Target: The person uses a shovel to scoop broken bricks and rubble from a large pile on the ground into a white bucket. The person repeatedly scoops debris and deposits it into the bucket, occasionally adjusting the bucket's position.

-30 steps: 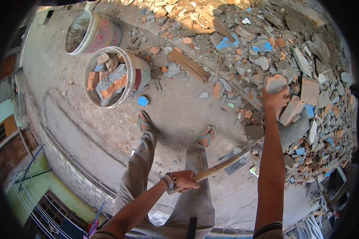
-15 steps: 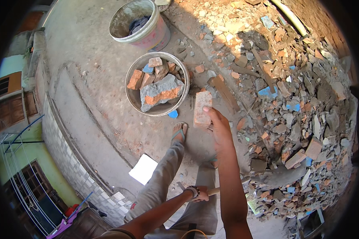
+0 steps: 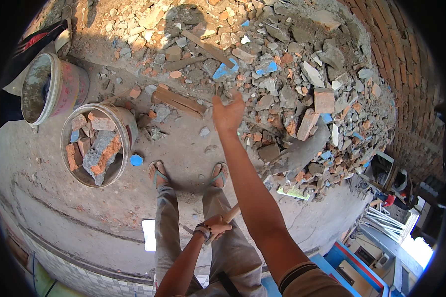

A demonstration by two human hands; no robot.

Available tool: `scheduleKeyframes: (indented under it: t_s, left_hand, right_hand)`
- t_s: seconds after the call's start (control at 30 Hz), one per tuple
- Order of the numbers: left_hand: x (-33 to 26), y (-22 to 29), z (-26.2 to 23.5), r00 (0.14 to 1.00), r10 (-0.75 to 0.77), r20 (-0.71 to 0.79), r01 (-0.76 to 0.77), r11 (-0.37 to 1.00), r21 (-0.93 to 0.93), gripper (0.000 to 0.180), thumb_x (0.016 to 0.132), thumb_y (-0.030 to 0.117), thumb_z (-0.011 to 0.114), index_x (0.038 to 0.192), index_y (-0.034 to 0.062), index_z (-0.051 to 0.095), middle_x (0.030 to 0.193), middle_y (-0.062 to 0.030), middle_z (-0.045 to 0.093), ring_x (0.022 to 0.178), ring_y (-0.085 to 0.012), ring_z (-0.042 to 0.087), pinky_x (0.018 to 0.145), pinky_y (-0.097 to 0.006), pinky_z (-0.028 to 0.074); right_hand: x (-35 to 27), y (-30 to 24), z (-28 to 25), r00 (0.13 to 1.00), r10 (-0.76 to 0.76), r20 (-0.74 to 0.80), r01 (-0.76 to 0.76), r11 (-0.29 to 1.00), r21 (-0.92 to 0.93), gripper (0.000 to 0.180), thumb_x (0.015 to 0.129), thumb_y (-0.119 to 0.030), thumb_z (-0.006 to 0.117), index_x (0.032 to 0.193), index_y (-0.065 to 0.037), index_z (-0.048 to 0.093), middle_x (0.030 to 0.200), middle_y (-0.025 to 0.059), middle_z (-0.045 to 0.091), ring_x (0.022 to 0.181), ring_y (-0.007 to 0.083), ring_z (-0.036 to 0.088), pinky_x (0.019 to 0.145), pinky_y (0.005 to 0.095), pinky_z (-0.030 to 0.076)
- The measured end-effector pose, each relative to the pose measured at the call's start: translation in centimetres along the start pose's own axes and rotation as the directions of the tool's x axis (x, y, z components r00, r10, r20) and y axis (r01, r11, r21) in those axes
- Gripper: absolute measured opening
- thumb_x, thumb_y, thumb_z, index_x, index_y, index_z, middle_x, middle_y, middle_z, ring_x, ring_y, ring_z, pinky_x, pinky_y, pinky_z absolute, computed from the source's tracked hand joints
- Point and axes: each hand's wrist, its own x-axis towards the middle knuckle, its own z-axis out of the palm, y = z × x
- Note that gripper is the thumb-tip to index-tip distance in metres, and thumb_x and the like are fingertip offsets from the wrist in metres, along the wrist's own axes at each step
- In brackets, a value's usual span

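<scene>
Rubble [image 3: 288, 96] lies in a big, messy heap at the top and right, with grey lumps, orange brick bits and some blue chips [image 3: 266, 68] in it. The right hand [image 3: 228, 115] is out over the left edge of the heap. Its thumb and fingers are spread apart, and I see nothing in its grip. I cannot tell if its fingertips touch the stones.

A split piece of brown wood [image 3: 177, 101] lies on the ground just left of this hand. A longer stick [image 3: 208, 48] lies on the heap, farther up. Two brick chunks [image 3: 324, 100] sit on the heap, to the right.

The left hand [image 3: 217, 226] is low down, in front of the legs [image 3: 172, 213]. It is wrapped tight around a wooden handle [image 3: 230, 214], which slants up and goes behind the right arm [image 3: 262, 213]. The two hands are well apart.

Over on the left, a round bucket [image 3: 127, 117] holds brick bits and a big grey lump [image 3: 96, 157] with an orange side. Another bucket [image 3: 74, 86] stands close to it, farther up. A blue piece [image 3: 136, 160] lies on the ground just beside the first bucket. A white sheet [image 3: 149, 235] lies left of the legs.
</scene>
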Motion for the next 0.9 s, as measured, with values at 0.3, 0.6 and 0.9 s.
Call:
scheduleKeyframes:
  t_s: [0.3, 0.6, 0.9]
  left_hand:
    - [-1.0, 1.7, 0.6, 1.0, -0.023, -0.014, 0.022, 0.997, -0.069, 0.026, 0.079, 0.023, 0.062, 0.069, -0.0011, 0.059, 0.058, -0.0097, 0.06, 0.048, -0.0203, 0.06, 0.044, -0.035, 0.05]
    - [-2.1, 2.2, -0.4, 0.999, -0.045, -0.013, 0.043, 0.995, -0.087, 0.019, 0.079, 0.017, 0.06, 0.072, -0.0008, 0.059, 0.062, -0.011, 0.062, 0.053, -0.0225, 0.063, 0.046, -0.037, 0.052]
    - [-2.9, 0.8, 0.6, 0.997, -0.041, -0.066, 0.03, 0.985, -0.168, 0.015, 0.082, 0.016, 0.058, 0.079, 0.0018, 0.063, 0.067, -0.0112, 0.063, 0.057, -0.0224, 0.062, 0.05, -0.037, 0.051]
  right_hand:
    - [17.2, 21.6, -20.7, 0.832, -0.385, -0.4, -0.265, 0.358, -0.896, 0.089, 0.067, -0.07, 0.07, 0.119, -0.003, 0.043, 0.108, 0.0119, 0.056, 0.099, 0.0326, 0.058, 0.077, 0.0462, 0.05]
    - [12.2, 20.3, -25.3, 0.936, -0.349, -0.036, 0.194, 0.6, -0.776, 0.057, 0.078, -0.043, 0.07, 0.113, 0.002, 0.064, 0.091, 0.0229, 0.068, 0.084, 0.04, 0.067, 0.07, 0.0485, 0.052]
    - [-12.5, -0.6, -14.2, 0.845, -0.109, 0.523, -0.011, 0.975, 0.22, 0.051, 0.08, 0.0, 0.067, 0.128, 0.004, 0.052, 0.105, 0.0104, 0.065, 0.082, 0.0104, 0.059, 0.072, 0.0262, 0.049]
